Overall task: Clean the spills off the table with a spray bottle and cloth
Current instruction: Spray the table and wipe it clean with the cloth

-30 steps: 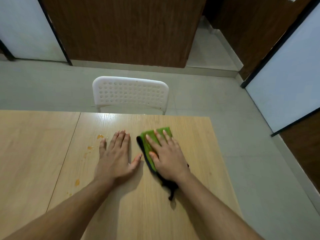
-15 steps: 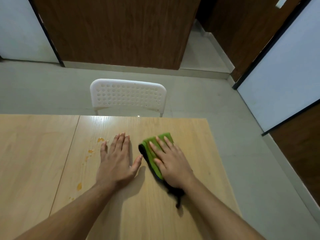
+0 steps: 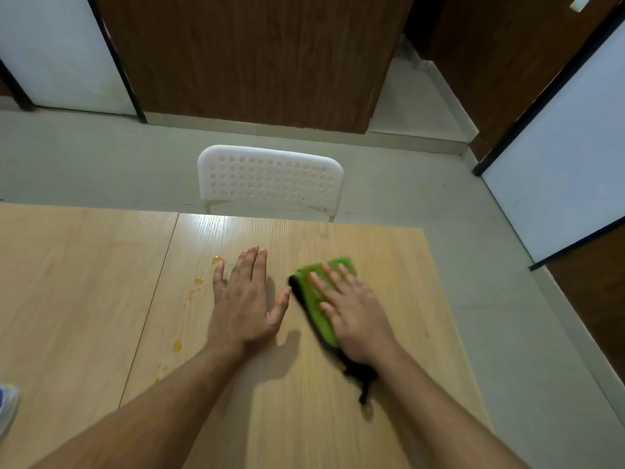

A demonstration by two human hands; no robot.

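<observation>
Two hands lie flat mid-frame on the table (image 3: 338,418): left hand (image 3: 241,299) spread and empty, right hand (image 3: 355,316) pressing straight-fingered on the green cloth (image 3: 313,292), its dark edge trailing toward the bottom. Wiping step, cloth well right of the orange spills (image 3: 198,282) left of centre; next move calls for sliding it leftward across them. Spray bottle unseen, possibly off-frame; white chair (image 3: 270,179) beyond.
</observation>
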